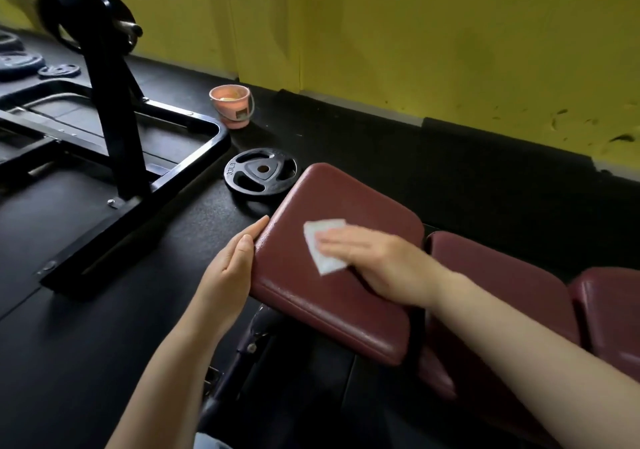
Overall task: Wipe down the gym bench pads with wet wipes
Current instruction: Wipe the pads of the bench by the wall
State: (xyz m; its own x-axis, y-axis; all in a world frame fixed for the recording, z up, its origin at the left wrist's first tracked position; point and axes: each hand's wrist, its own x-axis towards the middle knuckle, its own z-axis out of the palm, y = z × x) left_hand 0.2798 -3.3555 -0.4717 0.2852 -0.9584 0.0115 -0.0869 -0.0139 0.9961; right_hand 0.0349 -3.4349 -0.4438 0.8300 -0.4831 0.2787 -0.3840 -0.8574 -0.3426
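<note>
The white wet wipe (323,248) lies flat on the top of the maroon bench pad (332,296), pinned under the fingers of the right hand (374,261); its far corner and its near corner stick out past the fingertips, and the rest of it is covered by the hand. The right hand does not pinch the wipe: it lies palm down, fingers straight and close together, pressing the sheet against the pad's middle. The left hand (230,273) rests against the pad's left edge, palm turned toward the pad, fingers extended along the side, thumb near the upper rim, bracing rather than closing on anything. The right hand is slightly blurred, so the outline of its fingertips on the wipe is hard to make out. How much of the wipe lies beneath the palm cannot be told. To the right of the pad, a second maroon pad (498,286) is partly covered by the right forearm, and a third one (609,313) is cut off by the frame edge. The frame under the pad is dark and unclear. Beyond the pad's far corner a black weight plate (260,174) lies on the dark floor (69,310), and farther off a pink bucket (231,105) stands near the yellow wall (450,40). Both forearms reach in from the lower edge, bare.
</note>
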